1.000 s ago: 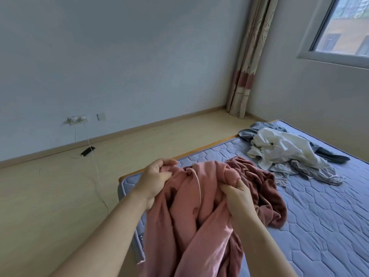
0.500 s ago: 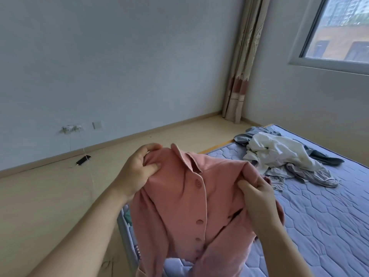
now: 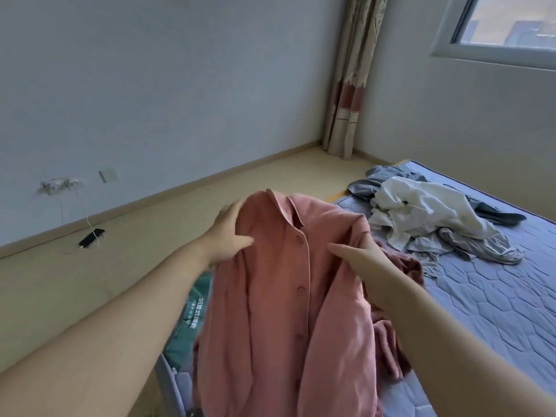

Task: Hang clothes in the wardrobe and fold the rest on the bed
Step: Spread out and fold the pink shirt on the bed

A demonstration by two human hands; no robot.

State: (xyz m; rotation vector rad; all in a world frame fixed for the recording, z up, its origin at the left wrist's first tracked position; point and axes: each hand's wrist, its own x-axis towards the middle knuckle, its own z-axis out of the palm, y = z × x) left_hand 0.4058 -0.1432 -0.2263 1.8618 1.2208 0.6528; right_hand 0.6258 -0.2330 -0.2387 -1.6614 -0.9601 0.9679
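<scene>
L hand (image 3: pixel 229 236) + R hand (image 3: pixel 359 254) grip soft pink buttoned shirt (image 3: pixel 279 311) by shoulders.

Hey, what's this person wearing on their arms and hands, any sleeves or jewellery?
The left hand and right hand are ungloved; the left forearm and right forearm are bare to the picture's edge. No sleeve, watch, bracelet or ring shows.

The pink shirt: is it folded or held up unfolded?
Unfolded. The pink shirt hangs down, buttons showing, held at its shoulders by the left hand and right hand.
</scene>
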